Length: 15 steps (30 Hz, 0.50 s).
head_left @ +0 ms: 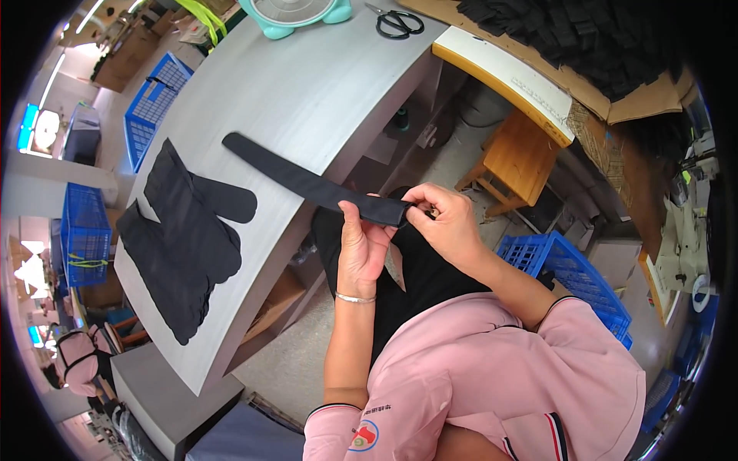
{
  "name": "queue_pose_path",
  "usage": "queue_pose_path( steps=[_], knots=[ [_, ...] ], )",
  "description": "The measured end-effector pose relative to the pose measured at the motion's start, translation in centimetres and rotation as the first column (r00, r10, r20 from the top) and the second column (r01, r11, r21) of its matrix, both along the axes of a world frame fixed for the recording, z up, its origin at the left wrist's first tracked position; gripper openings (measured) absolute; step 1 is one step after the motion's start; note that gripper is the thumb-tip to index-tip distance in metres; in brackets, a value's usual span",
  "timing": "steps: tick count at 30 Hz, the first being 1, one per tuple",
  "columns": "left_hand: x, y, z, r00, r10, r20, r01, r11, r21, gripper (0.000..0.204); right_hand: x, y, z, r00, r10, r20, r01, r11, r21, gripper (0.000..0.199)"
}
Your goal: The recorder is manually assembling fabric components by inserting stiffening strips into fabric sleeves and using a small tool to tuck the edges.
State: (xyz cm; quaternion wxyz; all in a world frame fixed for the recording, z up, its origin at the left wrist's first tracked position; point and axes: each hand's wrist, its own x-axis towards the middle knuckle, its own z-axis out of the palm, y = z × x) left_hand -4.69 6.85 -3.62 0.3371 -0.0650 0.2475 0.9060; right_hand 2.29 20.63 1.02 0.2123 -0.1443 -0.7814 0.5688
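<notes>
My L hand [361,250] is up in front of me, fingers curled, thumb [350,215] pinching upward. R hand [446,223] sits just beside it, fingertips bent in w/ thumb, also pinching. Both forearms rise from the lower edge, elbows bent, wrists close together.

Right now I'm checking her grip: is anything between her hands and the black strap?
Nothing visible. The left hand and right hand both pinch the black strap directly at its near end, bare-fingered.
</notes>
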Motion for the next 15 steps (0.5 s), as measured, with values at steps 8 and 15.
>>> queue_pose_path(
  steps=[8,15],
  knots=[
    [0.2,-0.7,1.0,0.996,0.03,0.083,-0.016,0.985,-0.17,0.045,-0.2,-1.2,1.1,0.971,0.218,0.095,-0.189,0.949,-0.251,0.007],
    [-1.1,-0.5,2.7,0.986,0.076,0.151,-0.044,0.978,-0.203,0.051,-0.5,-0.8,2.6,0.973,0.162,-0.165,-0.19,0.966,-0.175,0.012]
  ],
)
